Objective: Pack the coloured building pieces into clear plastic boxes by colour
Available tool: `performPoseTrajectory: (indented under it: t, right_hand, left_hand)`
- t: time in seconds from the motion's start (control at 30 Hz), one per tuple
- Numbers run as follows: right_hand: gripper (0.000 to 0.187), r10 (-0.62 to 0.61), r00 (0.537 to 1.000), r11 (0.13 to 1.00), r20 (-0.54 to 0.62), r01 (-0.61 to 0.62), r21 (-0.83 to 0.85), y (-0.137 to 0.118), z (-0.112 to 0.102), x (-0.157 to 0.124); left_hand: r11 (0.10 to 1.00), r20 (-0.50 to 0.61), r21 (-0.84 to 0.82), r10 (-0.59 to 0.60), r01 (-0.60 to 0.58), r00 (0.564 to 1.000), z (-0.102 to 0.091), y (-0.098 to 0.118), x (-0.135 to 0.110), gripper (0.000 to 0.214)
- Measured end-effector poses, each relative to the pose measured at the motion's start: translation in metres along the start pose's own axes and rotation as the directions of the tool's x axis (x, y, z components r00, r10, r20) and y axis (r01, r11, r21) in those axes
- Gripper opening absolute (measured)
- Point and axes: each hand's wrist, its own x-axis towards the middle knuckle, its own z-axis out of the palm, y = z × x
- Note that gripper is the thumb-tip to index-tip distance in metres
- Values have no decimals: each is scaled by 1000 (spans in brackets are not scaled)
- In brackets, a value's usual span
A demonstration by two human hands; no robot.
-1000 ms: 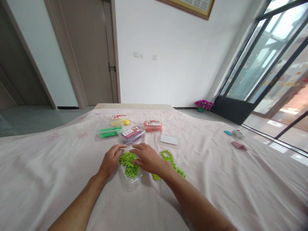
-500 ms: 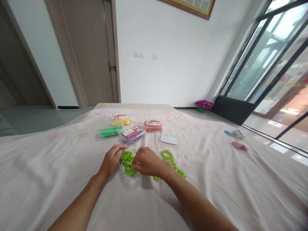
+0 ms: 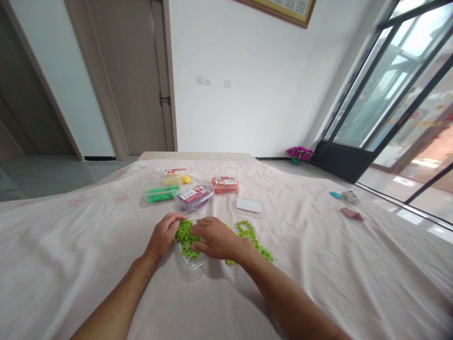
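Light-green toothed building pieces (image 3: 190, 252) lie heaped in a clear plastic container (image 3: 194, 273) in front of me. My left hand (image 3: 165, 235) is closed on the container's left rim, its fingers curled over the far corner. Above the right side of the heap is my right hand (image 3: 214, 238), fingers stretched and thumb apart, touching the pieces; what lies under its palm is hidden. To its right, more light-green pieces (image 3: 264, 252) are joined flat on the cloth, partly covered by my right wrist.
Beyond my hands stand lidded boxes of purple pieces (image 3: 194, 196), orange pieces (image 3: 225, 185) and green pieces (image 3: 161, 192), with yellow pieces (image 3: 173, 180) behind. A clear lid with a white label (image 3: 248, 206) lies right of them. Small items, including a pink one (image 3: 352, 214), lie far right.
My right hand has shifted slightly left over the heap, and its fingers have straightened from a curled pose. My left hand stays at the container's rim.
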Motion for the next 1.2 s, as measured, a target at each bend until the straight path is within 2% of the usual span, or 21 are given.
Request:
performPoseTrajectory:
  t: [0.13,0.23,0.37,0.53,0.97,1.2]
  right_hand:
    - [28,26,999,1000,-33,-26,0,-1,-4,0]
    - [34,20,1000,1000,0,-20,-12,-2,-4,0]
    - [33,19,998,1000,56,-18,-17,-4,-4,-1]
    - [39,42,996,996,75,-37,-77,-3,-3,-1]
    - [26,36,995,999,97,-36,-3,-4,-3,-3]
    - [27,46,993,999,108,-44,-19,-5,-1,-4]
  left_hand:
    - [1000,5,14,4,-4,1000,-1,1,0,34]
    - [1000,0,31,4,-4,1000,-1,3,0,33]
    - [999,-8,37,13,-13,1000,-1,4,1,32]
    - [1000,-1,17,7,-7,1000,-1,4,0,31]
    - [1000,6,6,-13,12,1000,0,2,0,31]
    - [1000,13,13,-17,17,1000,-1,4,0,32]
